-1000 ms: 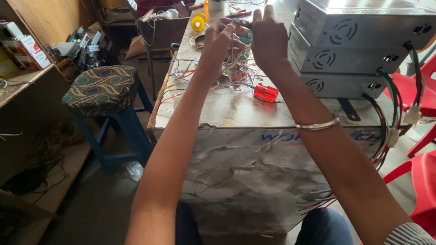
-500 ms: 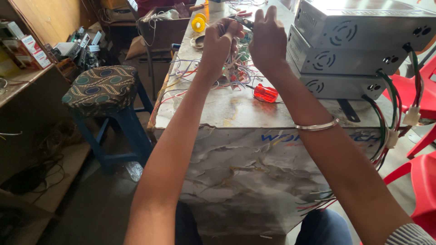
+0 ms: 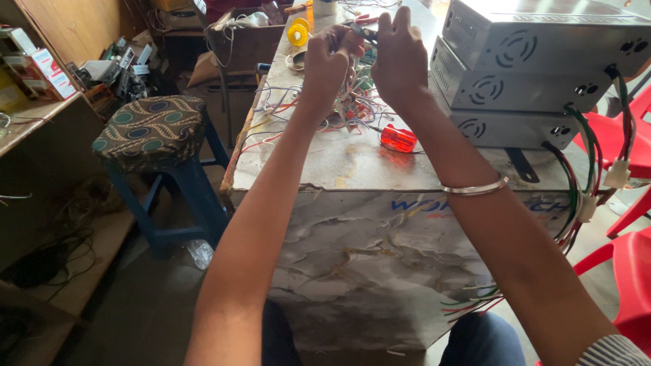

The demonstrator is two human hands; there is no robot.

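Both hands are raised over the marble-patterned surface (image 3: 352, 163): the left hand (image 3: 329, 61) is clenched around a bundle of thin coloured wires (image 3: 352, 102), and the right hand (image 3: 400, 57) pinches a small dark tool (image 3: 363, 30) at the bundle's top. Nearer lies a red-handled screwdriver (image 3: 398, 138). Stacked grey metal boxes (image 3: 529, 74) stand rightward, a yellow tape roll (image 3: 298, 34) farther off.
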